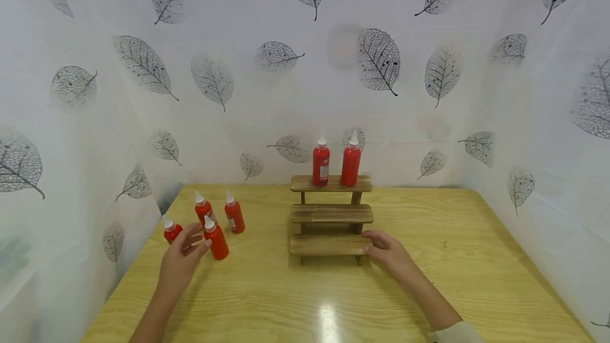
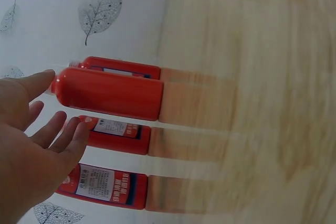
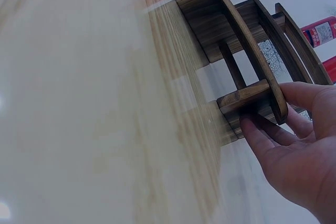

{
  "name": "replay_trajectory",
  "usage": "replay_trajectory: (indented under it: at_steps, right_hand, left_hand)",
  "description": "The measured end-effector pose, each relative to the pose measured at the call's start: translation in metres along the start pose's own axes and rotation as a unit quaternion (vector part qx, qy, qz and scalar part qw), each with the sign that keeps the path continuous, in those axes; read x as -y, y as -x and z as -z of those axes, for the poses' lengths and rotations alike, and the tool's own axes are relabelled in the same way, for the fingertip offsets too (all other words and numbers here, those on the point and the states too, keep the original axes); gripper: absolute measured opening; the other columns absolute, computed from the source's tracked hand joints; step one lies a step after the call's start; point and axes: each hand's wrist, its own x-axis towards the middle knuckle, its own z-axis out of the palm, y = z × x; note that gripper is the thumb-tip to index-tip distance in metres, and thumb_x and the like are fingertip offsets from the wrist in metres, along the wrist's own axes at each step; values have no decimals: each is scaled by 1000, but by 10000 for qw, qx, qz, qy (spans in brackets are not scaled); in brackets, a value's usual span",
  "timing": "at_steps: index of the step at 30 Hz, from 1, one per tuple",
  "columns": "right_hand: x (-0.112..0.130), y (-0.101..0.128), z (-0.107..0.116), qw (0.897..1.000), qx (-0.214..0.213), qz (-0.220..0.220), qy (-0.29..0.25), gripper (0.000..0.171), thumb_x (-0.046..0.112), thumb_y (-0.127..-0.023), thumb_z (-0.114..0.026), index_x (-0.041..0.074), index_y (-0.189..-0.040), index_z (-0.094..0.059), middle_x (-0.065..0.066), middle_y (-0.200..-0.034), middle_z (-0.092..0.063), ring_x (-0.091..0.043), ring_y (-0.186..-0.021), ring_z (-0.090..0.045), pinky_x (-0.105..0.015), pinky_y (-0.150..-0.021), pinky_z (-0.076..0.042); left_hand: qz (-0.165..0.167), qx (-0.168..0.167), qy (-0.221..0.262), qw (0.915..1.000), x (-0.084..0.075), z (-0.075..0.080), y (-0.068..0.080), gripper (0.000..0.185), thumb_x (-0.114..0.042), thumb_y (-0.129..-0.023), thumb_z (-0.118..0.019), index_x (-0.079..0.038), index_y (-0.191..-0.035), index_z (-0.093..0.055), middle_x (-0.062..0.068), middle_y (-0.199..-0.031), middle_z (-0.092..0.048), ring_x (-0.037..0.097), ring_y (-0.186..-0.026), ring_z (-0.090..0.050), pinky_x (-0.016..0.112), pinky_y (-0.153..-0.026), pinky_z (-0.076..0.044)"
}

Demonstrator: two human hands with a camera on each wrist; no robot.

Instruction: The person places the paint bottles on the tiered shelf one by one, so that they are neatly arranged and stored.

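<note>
My left hand (image 1: pixel 180 261) reaches in beside the nearest red squeeze bottle (image 1: pixel 217 242), which stands upright with a white pointed cap. In the left wrist view the thumb comes up to the neck of this bottle (image 2: pixel 110 94), while the other fingers are spread apart from it. Across the table, my right hand (image 1: pixel 393 258) pinches the right end of the lowest step of a three-tier wooden stand (image 1: pixel 326 245). Its thumb and fingers lie above and below the board (image 3: pixel 252 95) in the right wrist view.
Two red bottles (image 1: pixel 321 165) stand on the top step of the stand. Close around the left hand are other upright red bottles, one at the far left (image 1: pixel 171 233) and two behind (image 1: pixel 235 217). A white leaf-print sheet (image 1: pixel 305 99) encloses the wooden table (image 1: pixel 267 300).
</note>
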Motion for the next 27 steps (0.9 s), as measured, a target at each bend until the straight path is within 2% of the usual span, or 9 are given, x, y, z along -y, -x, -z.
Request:
replay_trajectory:
  at_steps: [6,11,20,24,27]
  right_hand:
    - [2,1,1,10000,37,46,-19,53,25,-97,-67,6,-143,-52,-21,-157,-40,-42,-148,-31,-58,-119,-31]
    - [2,1,0,10000,44,38,-46,52,25,-97,-67,6,-143,-52,-20,-157,-40,-42,-149,-29,-59,-119,-30]
    - [0,0,1,10000,27,18,4,52,26,-97,-68,7,-143,-52,-20,-158,-40,-42,-150,-28,-60,-120,-28]
    - [1,0,1,10000,11,9,18,53,27,-97,-68,7,-143,-52,-20,-158,-39,-43,-150,-27,-60,-120,-28]
    - [2,1,1,10000,9,2,27,53,27,-97,-68,8,-143,-52,-20,-158,-39,-43,-149,-28,-60,-119,-29]
  left_hand:
    - [22,171,140,9998,2,-5,-3,61,-35,-98,-66,-11,-150,-44,16,-145,-53,29,-129,-52,-2,-87,-41]
    - [-27,193,114,9997,1,-9,-6,62,-31,-98,-67,-8,-150,-43,21,-148,-50,38,-132,-51,-5,-87,-37]
    - [36,168,140,9998,5,-12,-11,63,-26,-98,-68,-10,-152,-40,19,-149,-51,36,-134,-52,-4,-88,-38]
    - [-37,96,140,9998,5,-14,-12,61,-26,-97,-69,-11,-150,-42,18,-146,-53,34,-131,-54,-3,-87,-39]
    - [-219,20,163,9996,2,-17,-11,60,-26,-96,-70,-12,-149,-44,17,-143,-56,33,-128,-55,-2,-88,-41]
